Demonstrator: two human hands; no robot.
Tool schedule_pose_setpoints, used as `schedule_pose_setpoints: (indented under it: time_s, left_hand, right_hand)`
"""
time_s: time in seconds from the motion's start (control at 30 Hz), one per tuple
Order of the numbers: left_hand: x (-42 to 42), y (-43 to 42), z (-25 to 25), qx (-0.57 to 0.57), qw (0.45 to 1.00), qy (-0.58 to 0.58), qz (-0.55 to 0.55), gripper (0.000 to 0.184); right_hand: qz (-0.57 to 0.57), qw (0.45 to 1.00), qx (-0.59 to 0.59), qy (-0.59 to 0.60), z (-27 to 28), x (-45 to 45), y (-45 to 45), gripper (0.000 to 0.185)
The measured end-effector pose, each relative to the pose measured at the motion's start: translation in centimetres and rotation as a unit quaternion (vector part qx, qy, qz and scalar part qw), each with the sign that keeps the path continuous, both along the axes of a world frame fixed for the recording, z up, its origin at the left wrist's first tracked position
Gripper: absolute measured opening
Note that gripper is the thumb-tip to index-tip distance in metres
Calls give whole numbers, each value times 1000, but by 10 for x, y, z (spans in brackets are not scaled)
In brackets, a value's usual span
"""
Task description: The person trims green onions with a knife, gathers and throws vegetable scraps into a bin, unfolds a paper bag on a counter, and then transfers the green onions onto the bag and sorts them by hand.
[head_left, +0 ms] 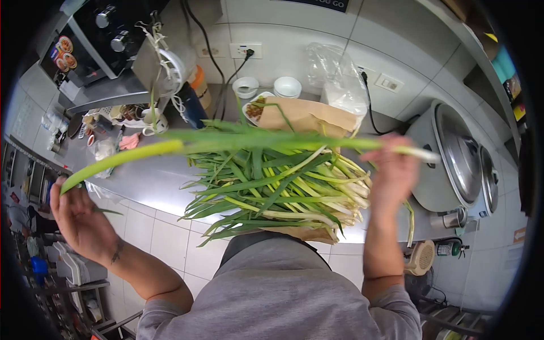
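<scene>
A long green onion [238,140] stretches sideways across the view above the counter, its leaf end yellowish and its root end white. My right hand [392,173] is closed around the stalk near the white end, slightly blurred. Far to the left, my left hand [82,224] pinches the leaf tip between its fingers. Below the held stalk, a large heap of green onions [277,187] lies on brown paper [300,116], leaves to the left and white ends to the right. One loose yellowish stalk [410,224] hangs over the counter edge by my right forearm.
A steel counter [147,175] runs along the tiled wall. At the back stand white bowls [287,87], a plate of food [255,109], a plastic bag [345,85] and a dark blue bottle [191,106]. A large lidded cooker [445,153] stands right; cups and jars sit left.
</scene>
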State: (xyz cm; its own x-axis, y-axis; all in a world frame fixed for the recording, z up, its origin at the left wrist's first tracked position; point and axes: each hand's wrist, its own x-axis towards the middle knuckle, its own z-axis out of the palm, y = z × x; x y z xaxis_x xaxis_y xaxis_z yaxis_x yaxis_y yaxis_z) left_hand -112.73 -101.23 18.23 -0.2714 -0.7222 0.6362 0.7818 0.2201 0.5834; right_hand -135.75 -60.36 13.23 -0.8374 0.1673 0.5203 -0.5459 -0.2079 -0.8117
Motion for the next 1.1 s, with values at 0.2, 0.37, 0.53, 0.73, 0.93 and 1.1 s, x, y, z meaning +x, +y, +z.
schedule_pose_setpoints:
  time_s: [0.2,0.37,0.53,0.73,0.93,1.1]
  left_hand:
    - [-136,105,-93,29,956,-259,-135,19]
    - [-211,145,-181,-473,755,-444,-98,34]
    - [-267,184,-185,-600,675,-428,-35,45]
    - [-269,186,-185,-639,560,-504,-155,46]
    - [-286,181,-189,-612,601,-482,-180,37]
    - [-333,188,-219,-476,614,-577,-253,47]
  right_hand:
    - [170,807,423,-376,-139,41,68,30]
    - [35,782,622,4,-134,87,40,48]
    - [98,720,674,132,-170,76,30,40]
    - [-6,772,627,105,-143,48,70,44]
    - [146,835,524,-88,-136,27,92,49]
    - [-59,869,455,-187,-164,-61,128,31]
